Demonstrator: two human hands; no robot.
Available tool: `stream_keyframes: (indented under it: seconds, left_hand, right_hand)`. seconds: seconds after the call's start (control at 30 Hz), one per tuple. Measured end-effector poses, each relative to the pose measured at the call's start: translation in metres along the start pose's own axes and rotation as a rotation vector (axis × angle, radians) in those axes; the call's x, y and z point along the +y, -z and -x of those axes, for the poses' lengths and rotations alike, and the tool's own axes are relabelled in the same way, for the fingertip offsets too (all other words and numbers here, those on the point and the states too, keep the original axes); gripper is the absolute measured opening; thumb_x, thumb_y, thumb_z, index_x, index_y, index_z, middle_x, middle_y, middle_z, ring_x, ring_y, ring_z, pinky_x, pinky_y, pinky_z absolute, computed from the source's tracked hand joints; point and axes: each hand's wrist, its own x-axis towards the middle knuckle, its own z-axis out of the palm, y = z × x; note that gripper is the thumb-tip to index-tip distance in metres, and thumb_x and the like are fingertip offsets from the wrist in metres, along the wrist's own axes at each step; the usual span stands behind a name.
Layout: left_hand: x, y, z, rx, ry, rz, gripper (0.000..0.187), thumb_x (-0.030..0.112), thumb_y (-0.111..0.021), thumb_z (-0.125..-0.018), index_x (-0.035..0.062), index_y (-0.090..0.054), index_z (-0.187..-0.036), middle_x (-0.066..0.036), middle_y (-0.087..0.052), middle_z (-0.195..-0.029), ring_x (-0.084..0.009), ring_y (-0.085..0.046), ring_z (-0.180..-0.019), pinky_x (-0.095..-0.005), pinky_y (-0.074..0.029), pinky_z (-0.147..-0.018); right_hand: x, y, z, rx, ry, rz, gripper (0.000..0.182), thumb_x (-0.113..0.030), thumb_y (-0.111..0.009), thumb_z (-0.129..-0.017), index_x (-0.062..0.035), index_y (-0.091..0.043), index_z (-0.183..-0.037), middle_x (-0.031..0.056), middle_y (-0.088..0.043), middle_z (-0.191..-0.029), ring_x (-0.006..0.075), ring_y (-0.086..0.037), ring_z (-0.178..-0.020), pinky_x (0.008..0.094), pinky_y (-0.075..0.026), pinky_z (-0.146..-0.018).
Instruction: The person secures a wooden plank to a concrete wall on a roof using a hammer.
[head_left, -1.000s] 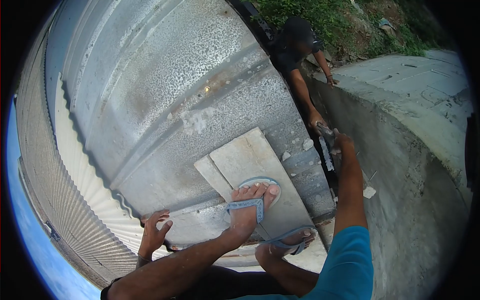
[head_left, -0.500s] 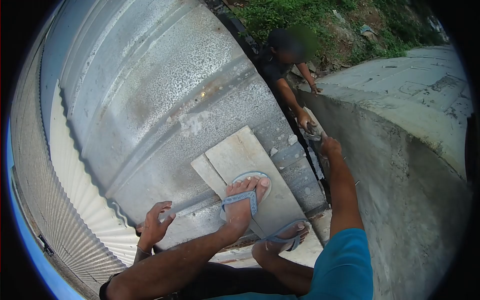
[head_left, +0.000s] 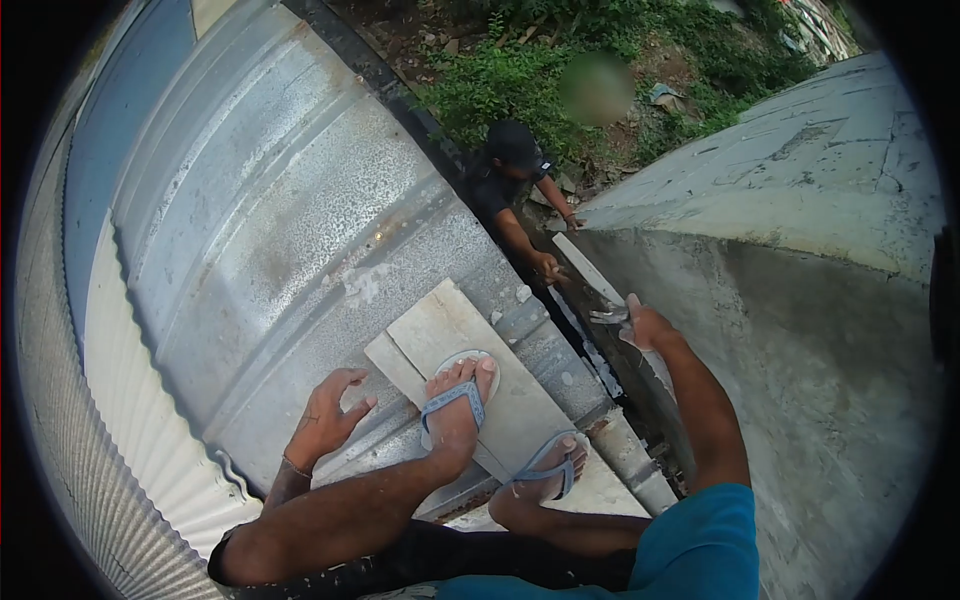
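Note:
My right hand (head_left: pixel 648 328) is closed round some tools beside the concrete wall: a long pale strip (head_left: pixel 588 268) pointing up and left, and a grey metal tool (head_left: pixel 608 315) with a claw-like end. Their lower parts are hidden by the hand. My left hand (head_left: pixel 333 412) hangs over the metal roof sheet (head_left: pixel 300 190), fingers apart and curved, holding nothing. Between my hands, my sandalled feet rest on pale boards (head_left: pixel 530 385). A person in a dark cap (head_left: pixel 513 145) reaches one hand (head_left: pixel 546 266) close to the pale strip, apart from it.
A concrete wall (head_left: pixel 800 370) rises on the right, with a narrow dark gap between it and the roof edge. Corrugated sheeting (head_left: pixel 130 400) lies on the left. Green plants (head_left: pixel 500 85) grow beyond the person.
The person's hand has come away from the tools, which now stay in my right hand. My view has shifted, and my left hand appears higher and further right.

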Motion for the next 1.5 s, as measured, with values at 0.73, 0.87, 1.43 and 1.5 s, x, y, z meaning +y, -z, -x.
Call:
stream_keyframes:
  seconds: [0.73,0.87,1.43,1.5]
  left_hand:
    - [0.318,-0.051,-0.122,-1.06,-0.828,-0.452,0.078,0.068,-0.045,-0.085,0.0008,-0.054,-0.122,-0.022,-0.062,-0.109,-0.0372,-0.058,-0.104,-0.0419,-0.043,-0.092]
    - [0.296,-0.072,-0.116,-1.103,-0.801,-0.397,0.073,0.066,-0.047,-0.086,-0.0002,-0.057,-0.116,-0.023,-0.062,-0.105,-0.0384,-0.059,-0.1,-0.0425,-0.045,-0.087]
    - [0.205,0.021,-0.106,-0.421,-0.537,-0.024,0.053,0.045,-0.05,-0.092,-0.0037,-0.059,-0.109,-0.02,-0.064,-0.091,-0.0309,-0.063,-0.087,-0.0397,-0.047,-0.079]
    - [0.189,0.033,-0.095,-0.397,-0.426,0.101,0.054,0.047,-0.045,-0.095,-0.0033,-0.059,-0.108,-0.015,-0.063,-0.087,-0.0233,-0.062,-0.081,-0.0359,-0.048,-0.075]
  right_hand:
    - [-0.121,0.12,0.367,0.314,0.441,-0.176,0.05,-0.024,-0.072,-0.073,-0.0063,-0.044,-0.111,0.0181,-0.05,-0.11,0.0411,-0.056,-0.092,0.0486,-0.046,-0.077]
    - [-0.113,0.092,0.359,0.316,0.483,-0.24,0.052,-0.025,-0.075,-0.072,-0.0051,-0.046,-0.109,0.0162,-0.05,-0.109,0.0398,-0.055,-0.096,0.0474,-0.046,-0.077]
    - [-0.154,0.093,0.43,0.883,0.586,-0.148,0.037,-0.032,-0.077,-0.061,-0.0053,-0.059,-0.08,0.0079,-0.062,-0.101,0.0249,-0.059,-0.101,0.0379,-0.049,-0.087]
    - [-0.154,0.085,0.438,0.922,0.591,-0.295,0.036,-0.025,-0.08,-0.059,-0.0044,-0.059,-0.081,0.0087,-0.063,-0.107,0.0268,-0.06,-0.103,0.039,-0.047,-0.095]
